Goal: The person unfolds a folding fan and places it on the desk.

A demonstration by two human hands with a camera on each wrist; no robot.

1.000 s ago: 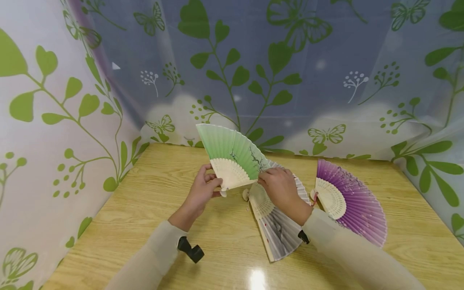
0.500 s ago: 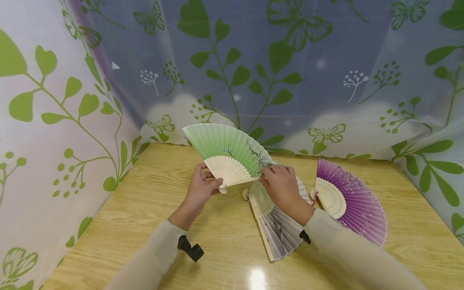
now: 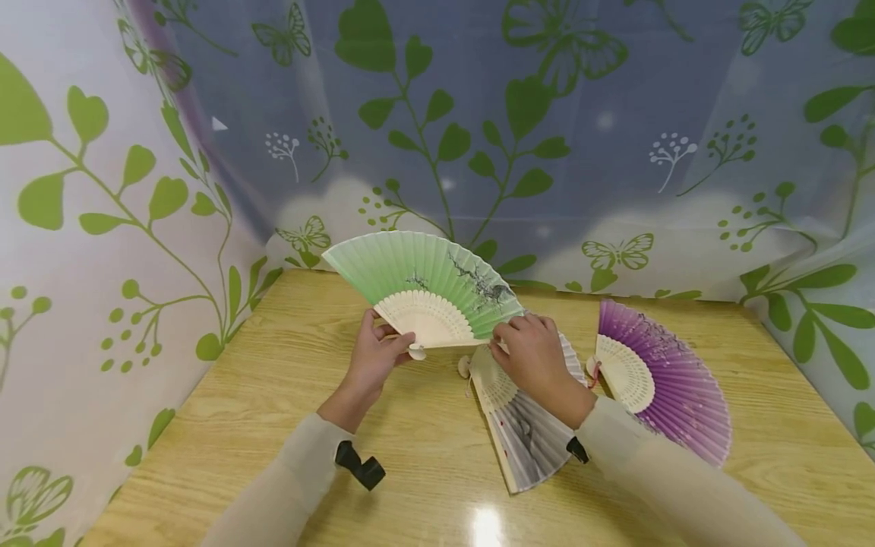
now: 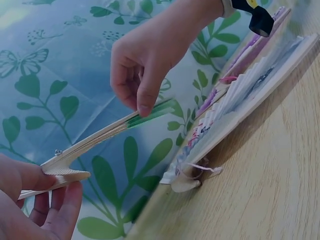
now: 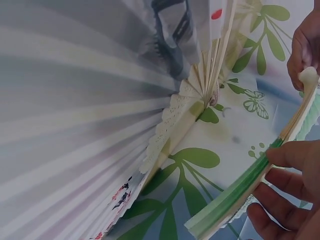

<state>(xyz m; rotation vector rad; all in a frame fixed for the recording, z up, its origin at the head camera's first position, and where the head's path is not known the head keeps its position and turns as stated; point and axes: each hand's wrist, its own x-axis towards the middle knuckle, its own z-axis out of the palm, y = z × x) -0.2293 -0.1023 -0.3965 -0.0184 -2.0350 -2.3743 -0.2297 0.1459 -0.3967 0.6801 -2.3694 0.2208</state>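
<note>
A green folding fan with a dark branch print and pale pierced ribs is spread wide above the table. My left hand pinches its pivot end between thumb and fingers. At the fan's right outer rib, my right hand grips the edge; in the right wrist view thumb and fingers lie on either side of the green folds. Behind and below the right hand, a grey-white folding fan lies spread on the table, partly covered by that hand. In the left wrist view the green fan shows edge-on between both hands.
A purple folding fan with a red cord lies spread at the right. The wooden table backs onto a blue-and-white curtain printed with leaves and butterflies. Another patterned cloth hangs along the left.
The green fan has spread wider, its left edge swinging out to the left. My left hand has shifted slightly left and up; the right hand stays on the right rib. The other fans lie still.
</note>
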